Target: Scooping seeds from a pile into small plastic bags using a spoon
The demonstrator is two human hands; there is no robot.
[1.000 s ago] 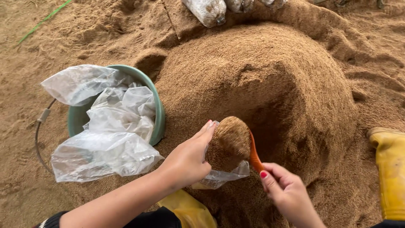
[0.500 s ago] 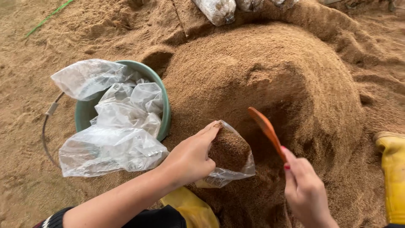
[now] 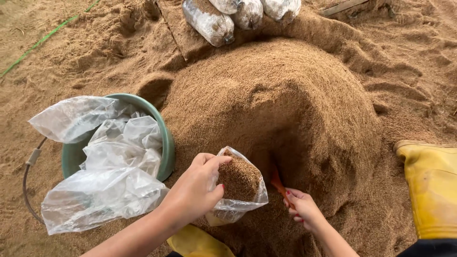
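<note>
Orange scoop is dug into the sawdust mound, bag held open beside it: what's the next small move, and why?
Probably lift the orange scoop loaded and tip it into the clear bag. The right hand has the scoop's blade buried in the mound, while the left hand holds the bag's mouth open right beside it, and the bag looks only partly filled.

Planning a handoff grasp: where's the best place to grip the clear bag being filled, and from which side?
Grip the clear plastic bag at its upper rim, from the bucket side, as the left hand does. The sawdust-filled lower part sags; the mouth faces the mound, where the right hand works the orange scoop.
</note>
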